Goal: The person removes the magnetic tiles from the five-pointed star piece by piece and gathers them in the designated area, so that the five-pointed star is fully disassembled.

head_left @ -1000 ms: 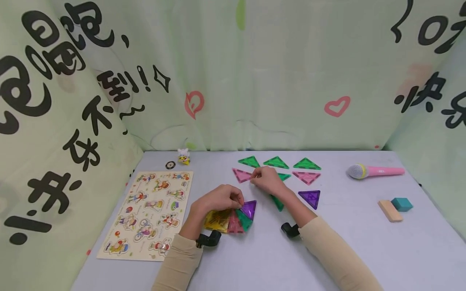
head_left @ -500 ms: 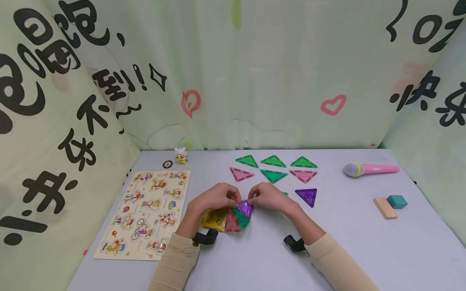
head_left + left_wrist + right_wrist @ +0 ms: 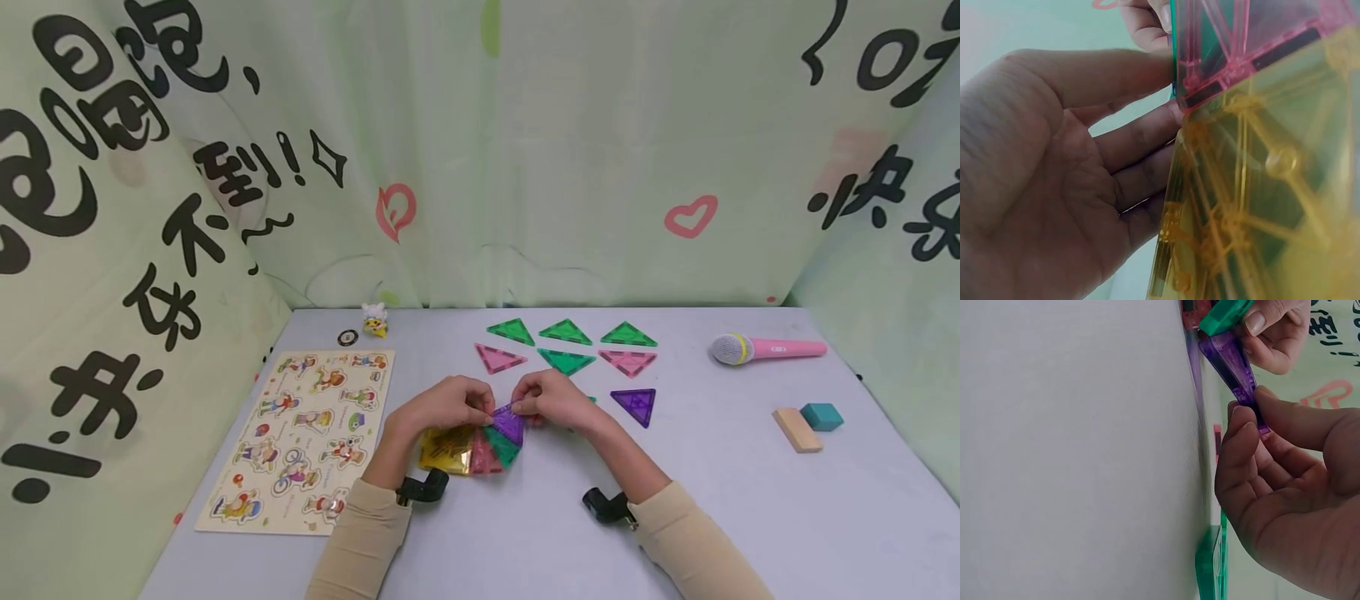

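Observation:
Translucent magnetic tiles stand joined in a fan in the head view: a yellow one [image 3: 442, 454], a pink one [image 3: 485, 457], a green one [image 3: 502, 447] and a purple triangle [image 3: 512, 427]. My left hand [image 3: 448, 405] pinches the joined tiles near the green one's top edge. In the left wrist view its thumb [image 3: 1110, 78] and fingertips meet behind the pink and yellow tiles. With thumb and curled fingers, my right hand [image 3: 553, 395] pinches the purple triangle's upper right corner. The right wrist view shows that purple tile [image 3: 1229, 362] meeting the green tile [image 3: 1225, 315].
Behind the hands lie green [image 3: 566, 362] and pink [image 3: 628, 362] triangle tiles, with a loose purple triangle [image 3: 635, 405] to the right. A picture puzzle board [image 3: 300, 433] is on the left. Toy microphone [image 3: 768, 349], wooden block [image 3: 798, 430] and teal block [image 3: 822, 416] lie right.
My right hand has come from over the loose tiles toward me and left, and now pinches the purple triangle. The left hand has stayed at the joined tiles.

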{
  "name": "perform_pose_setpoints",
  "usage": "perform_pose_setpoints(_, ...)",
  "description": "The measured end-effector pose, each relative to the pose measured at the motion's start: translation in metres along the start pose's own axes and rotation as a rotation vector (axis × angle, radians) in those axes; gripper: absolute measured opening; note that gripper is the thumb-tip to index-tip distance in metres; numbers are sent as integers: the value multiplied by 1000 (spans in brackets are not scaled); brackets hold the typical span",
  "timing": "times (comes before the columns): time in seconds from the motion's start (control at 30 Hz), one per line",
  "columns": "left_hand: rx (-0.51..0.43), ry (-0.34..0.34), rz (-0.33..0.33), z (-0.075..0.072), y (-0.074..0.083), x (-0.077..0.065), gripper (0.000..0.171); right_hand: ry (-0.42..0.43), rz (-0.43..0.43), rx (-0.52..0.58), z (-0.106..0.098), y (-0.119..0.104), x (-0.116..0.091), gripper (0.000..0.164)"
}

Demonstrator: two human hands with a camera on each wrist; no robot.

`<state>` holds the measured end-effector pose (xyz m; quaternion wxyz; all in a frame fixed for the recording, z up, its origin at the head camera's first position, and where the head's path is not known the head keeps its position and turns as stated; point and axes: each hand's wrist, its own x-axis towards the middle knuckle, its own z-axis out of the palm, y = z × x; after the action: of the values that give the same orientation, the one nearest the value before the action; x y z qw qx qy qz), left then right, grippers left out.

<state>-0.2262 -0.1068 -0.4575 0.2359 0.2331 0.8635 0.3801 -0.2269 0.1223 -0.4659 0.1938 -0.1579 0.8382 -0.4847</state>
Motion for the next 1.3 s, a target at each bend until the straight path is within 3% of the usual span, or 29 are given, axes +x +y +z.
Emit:
perform_pose_setpoints(0.17, 3, -30, -17, -2, 1, -3, 10, 20, 12, 28, -1, -1, 0, 7)
perform_pose_setpoints(0.63, -32, -129, -17, -3, 1, -8, 8, 97, 16, -29, -11, 6, -5, 6)
perform_pose_setpoints(0.9, -31, -140, 1, -4, 0, -10, 12, 124, 46, 12, -18, 4, -6, 10)
perform_pose_setpoints(1.03, -23, -137, -25, -3, 0, -11, 14, 145, 59, 34, -17, 2, -6, 12)
perform_pose_setpoints(1.3, 2, -150, -66, 0, 2, -11, 18, 166, 44, -36, -15, -1, -2, 11)
